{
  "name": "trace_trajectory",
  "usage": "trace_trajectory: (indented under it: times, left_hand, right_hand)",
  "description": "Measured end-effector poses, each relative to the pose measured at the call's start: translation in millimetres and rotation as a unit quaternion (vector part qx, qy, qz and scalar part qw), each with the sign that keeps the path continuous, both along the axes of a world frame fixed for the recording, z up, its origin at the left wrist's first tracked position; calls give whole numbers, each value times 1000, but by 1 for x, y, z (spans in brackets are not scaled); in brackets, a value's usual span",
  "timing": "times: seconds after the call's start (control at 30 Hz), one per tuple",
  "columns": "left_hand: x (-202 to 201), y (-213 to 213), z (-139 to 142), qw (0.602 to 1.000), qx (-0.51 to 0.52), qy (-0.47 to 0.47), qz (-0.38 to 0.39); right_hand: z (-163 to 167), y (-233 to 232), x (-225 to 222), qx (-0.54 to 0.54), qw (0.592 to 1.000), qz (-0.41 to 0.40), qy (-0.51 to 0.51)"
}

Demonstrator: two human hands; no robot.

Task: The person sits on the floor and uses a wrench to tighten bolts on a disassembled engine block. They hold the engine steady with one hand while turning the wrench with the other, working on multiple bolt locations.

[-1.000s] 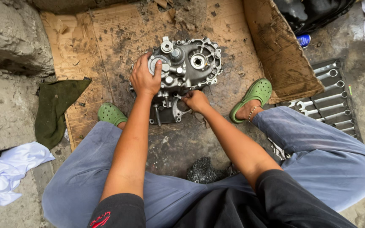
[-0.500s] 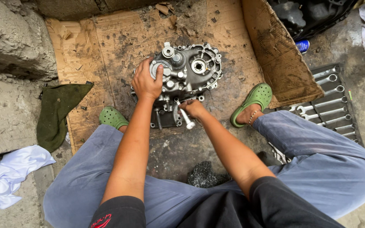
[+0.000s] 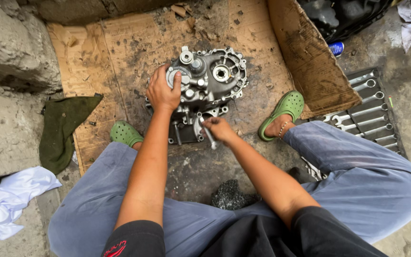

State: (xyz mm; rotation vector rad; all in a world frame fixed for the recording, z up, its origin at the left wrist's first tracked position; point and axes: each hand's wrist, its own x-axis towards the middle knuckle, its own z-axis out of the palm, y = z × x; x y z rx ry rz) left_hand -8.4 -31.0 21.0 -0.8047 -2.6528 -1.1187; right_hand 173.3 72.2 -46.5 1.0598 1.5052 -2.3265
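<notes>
Left hand (image 3: 163, 91) braces gearbox casing (image 3: 205, 90) on cardboard (image 3: 120, 52); right hand (image 3: 220, 129) grasps metal tool (image 3: 209, 135), mid-disassembly; next move needs steady seating on fastener.

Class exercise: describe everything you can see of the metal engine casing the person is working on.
The engine casing is grey cast metal, grimy and oily, with round bores, shafts and a bolt-holed rim. It lies open face up on stained cardboard between the person's feet. The left hand rests on its left edge; the right hand holds a slim metal tool at its near edge.

Rough grey concrete floor (image 3: 10, 138) (pretty grimy), with flattened, oil-stained brown cardboard (image 3: 120, 52) spread over it, daylight overhead.
</notes>
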Motion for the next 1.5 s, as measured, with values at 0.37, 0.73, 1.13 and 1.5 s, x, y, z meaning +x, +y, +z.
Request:
trace_trajectory:
  times: [0.37,0.73,1.13,1.5]
  left_hand:
    - [-2,0,-5,1000,12,19,-12]
    - [-2,0,-6,999,25,23,-10]
    - [-2,0,-5,1000,3,10,-2]
    - [-1,-1,-4,1000,3,9,-4]
  right_hand:
    - [5,50,-39,293,934,182,-88]
    - [-13,8,-26,-48,997,6,-58]
    - [-2,-17,-2,-20,999,-48,-12]
    - [0,45,-35,202,970,131,-39]
